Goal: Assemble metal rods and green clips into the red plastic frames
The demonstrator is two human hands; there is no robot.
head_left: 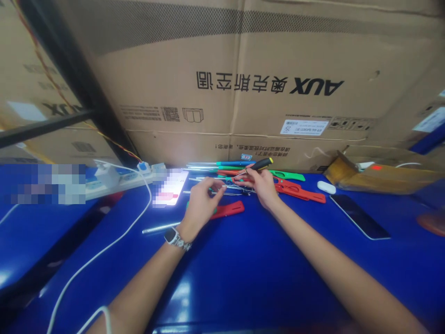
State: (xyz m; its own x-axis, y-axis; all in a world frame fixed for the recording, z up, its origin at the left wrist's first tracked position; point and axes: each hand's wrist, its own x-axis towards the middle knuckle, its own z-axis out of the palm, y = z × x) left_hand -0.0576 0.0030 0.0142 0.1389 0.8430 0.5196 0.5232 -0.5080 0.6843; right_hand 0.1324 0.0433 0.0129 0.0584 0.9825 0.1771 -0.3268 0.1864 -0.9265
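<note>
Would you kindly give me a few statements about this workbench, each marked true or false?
1. The right hand holds a screwdriver. True.
2. A watch is worn on the right wrist. False: the watch is on the left wrist.
3. A red plastic piece lies on the table, partly hidden by the left hand. True.
4. The big lettering on the cardboard box behind the hands reads upright. False: on that cardboard box it is upside down.
5. The dark phone lies to the right of both hands. True.
</note>
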